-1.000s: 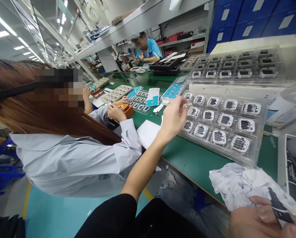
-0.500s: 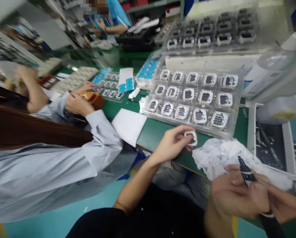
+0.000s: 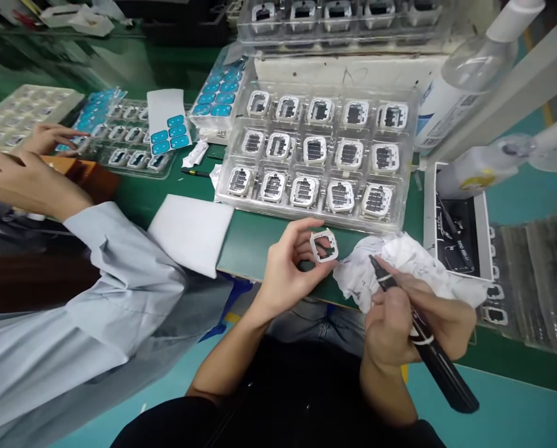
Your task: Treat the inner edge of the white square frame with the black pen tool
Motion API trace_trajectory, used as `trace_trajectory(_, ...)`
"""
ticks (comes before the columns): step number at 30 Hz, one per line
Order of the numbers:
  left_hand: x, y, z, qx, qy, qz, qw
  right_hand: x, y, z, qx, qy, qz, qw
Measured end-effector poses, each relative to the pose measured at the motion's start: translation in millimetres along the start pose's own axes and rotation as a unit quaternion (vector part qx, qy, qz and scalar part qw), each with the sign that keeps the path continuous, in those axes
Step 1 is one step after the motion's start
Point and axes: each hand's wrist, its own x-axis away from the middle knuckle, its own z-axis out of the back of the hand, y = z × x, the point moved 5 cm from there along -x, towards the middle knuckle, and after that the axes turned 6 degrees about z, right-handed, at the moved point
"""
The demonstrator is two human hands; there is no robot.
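A: What's on the far left?

B: A co-worker's hands in a grey sleeve, resting by an orange block. Past them lie a white sheet and a small tray with blue stickers.

A: And the frame?

B: The frame sits over the near edge of the green table, just in front of the big tray. It is a small white square with an open middle, tilted, its open face turned toward the camera. It is near enough square that I cannot pick a long axis.

A: Who holds it?

B: The left hand, curled, pinching it between thumb and fingertips.

A: Anything crowding it?

B: A crumpled cloth just to its right, touching the right hand. Nothing sits between frame and marker.

A: The marker?

B: The black marker runs diagonally, tip up-left toward the frame, near it but apart; its butt goes down-right. The right hand is closed around its middle. Further right stands a white bottle and a black-and-white tray.
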Motion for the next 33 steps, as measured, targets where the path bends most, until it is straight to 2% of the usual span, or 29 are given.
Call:
trace_trajectory(2, 0.1, -0.1, -0.7, -0.007, -0.009, 0.003, 1.0, -5.2, -6.2, -12.6, -0.03, 0.006, 0.0, 1.0)
trace_trajectory(6, -1.0, 4.6, -2.3, -0.007, -0.037, -0.022, 0.999, -13.3, -11.8, -32.1, -0.067, -0.046, -0.049, 0.996)
trace_trajectory(11, 1.3, 11.0, -3.1, -0.061, -0.058, -0.043, 0.995, -14.7, -18.2, -30.4, -0.038, -0.056, -0.009, 0.998)
trace_trajectory(18, 6.8, 18.1, -3.3, -0.13, -0.049, -0.086, 0.987, -9.3, -16.2, -31.4, -0.008, -0.077, 0.004, 0.997)
trace_trajectory(25, 11.1, 16.6, -3.0, -0.167, -0.042, -0.086, 0.981, -11.5, -19.0, -30.6, 0.005, -0.071, 0.0, 0.997)
trace_trajectory(33, 9.5, 16.4, -2.8, -0.161, -0.047, -0.083, 0.982, -11.2, -19.0, -31.1, 0.024, -0.062, 0.013, 0.998)
